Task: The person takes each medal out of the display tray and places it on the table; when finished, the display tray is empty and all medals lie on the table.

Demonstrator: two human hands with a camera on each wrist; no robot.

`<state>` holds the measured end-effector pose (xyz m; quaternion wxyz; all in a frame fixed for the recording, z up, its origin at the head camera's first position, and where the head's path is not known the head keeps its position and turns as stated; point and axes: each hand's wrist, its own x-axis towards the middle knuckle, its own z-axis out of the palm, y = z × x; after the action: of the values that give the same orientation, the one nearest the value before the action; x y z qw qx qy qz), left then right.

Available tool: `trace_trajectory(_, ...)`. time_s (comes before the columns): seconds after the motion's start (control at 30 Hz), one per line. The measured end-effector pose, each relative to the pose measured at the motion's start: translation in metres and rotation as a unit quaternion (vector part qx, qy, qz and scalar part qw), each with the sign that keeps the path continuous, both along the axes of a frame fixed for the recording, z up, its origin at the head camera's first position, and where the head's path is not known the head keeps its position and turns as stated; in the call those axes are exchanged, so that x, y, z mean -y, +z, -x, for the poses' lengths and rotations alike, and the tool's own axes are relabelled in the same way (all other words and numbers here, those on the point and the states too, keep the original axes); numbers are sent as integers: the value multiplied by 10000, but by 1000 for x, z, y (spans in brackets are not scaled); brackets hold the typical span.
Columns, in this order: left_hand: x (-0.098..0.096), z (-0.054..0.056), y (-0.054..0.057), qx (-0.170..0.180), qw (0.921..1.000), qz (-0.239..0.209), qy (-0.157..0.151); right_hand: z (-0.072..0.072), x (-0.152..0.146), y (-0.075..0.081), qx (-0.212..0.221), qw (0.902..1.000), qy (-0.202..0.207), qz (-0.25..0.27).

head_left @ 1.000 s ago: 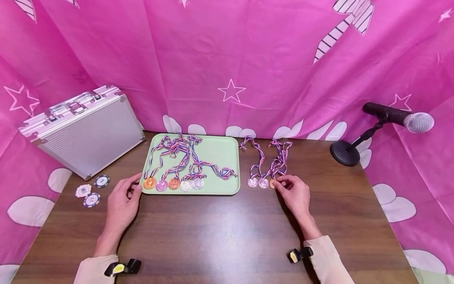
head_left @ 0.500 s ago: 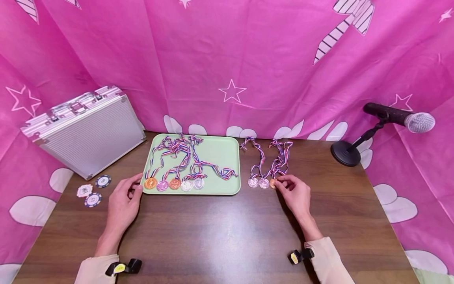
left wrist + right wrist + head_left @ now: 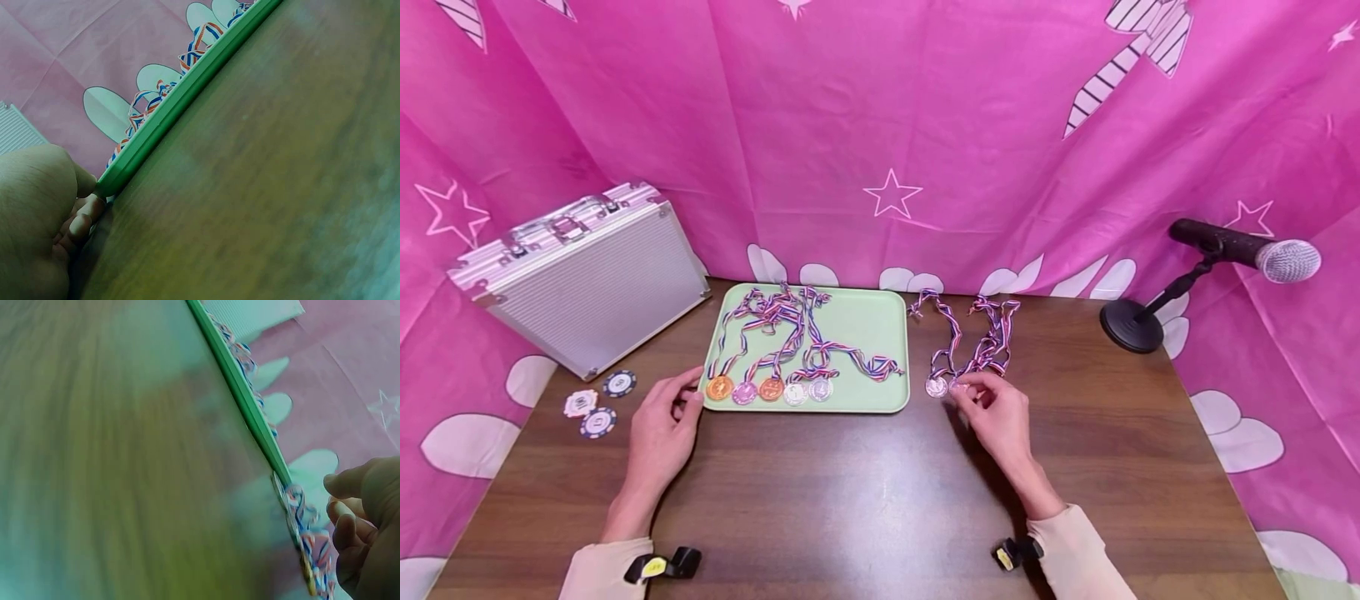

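At the near left corner of the green tray, my left hand pinches the rim, thumb above and fingers beneath it in the left wrist view. Along the tray's front lie a gold medal, a pink-tinted one, a bronze one and two silvery ones, their striped ribbons spread behind. Right of the tray, my right hand hovers over more medals, fingers loosely bent and holding nothing. A silvery medal shows beside its fingertips; the hand hides others. An orange-gold medal appears below it in the right wrist view.
A silver case stands at the back left, with poker chips before it. A microphone on a black stand is at the back right. A pink curtain hangs behind the wooden table.
My right hand has left the orange-gold medal at the right and moved left over the silvery medals. The left hand stays at the tray's corner.
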<state>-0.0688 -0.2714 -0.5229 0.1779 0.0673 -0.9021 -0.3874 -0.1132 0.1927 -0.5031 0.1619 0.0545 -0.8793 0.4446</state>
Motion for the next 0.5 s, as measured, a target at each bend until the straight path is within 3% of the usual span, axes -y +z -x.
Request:
trace_trajectory(0.17,-1,-1,0,-51,10000,-28,1,-1,25,4,-123,9991,390,-60)
trace_trajectory(0.5,0,0,-1,-15,10000,12,7,-4,81,8,77,9940,1061,-254)
